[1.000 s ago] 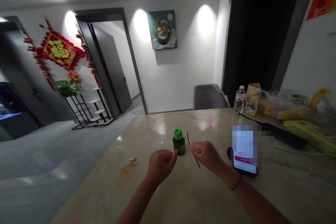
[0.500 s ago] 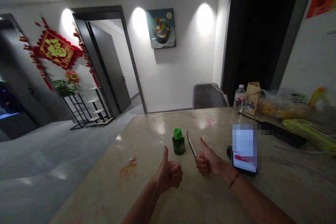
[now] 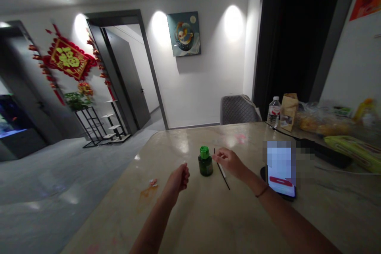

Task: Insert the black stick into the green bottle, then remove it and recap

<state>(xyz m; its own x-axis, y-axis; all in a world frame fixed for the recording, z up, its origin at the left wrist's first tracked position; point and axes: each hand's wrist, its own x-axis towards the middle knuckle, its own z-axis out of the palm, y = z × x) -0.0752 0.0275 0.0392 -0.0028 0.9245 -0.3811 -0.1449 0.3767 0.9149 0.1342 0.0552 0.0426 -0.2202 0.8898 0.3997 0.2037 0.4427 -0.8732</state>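
Note:
A small dark green bottle [image 3: 205,162] with a bright green cap stands upright on the pale marble table [image 3: 190,222]. A thin black stick with a white middle [image 3: 222,170] lies just right of it. My right hand [image 3: 228,161] rests over the stick's far part, fingers curled and touching it; whether they grip it is unclear. My left hand [image 3: 180,176] hovers left of the bottle, fingers loosely curled together with nothing seen in them, a short gap from the bottle.
A phone [image 3: 281,174] stands propped to the right. A water bottle [image 3: 273,112], a paper bag [image 3: 287,112], food bags and a dark flat device line the right side. A grey chair [image 3: 237,110] stands at the table's far end. An orange stain [image 3: 146,193] marks the left.
Half a second ago both hands showed thumbs up; now the thumbs are down. The right hand has moved forward onto the stick and the left has moved toward the bottle.

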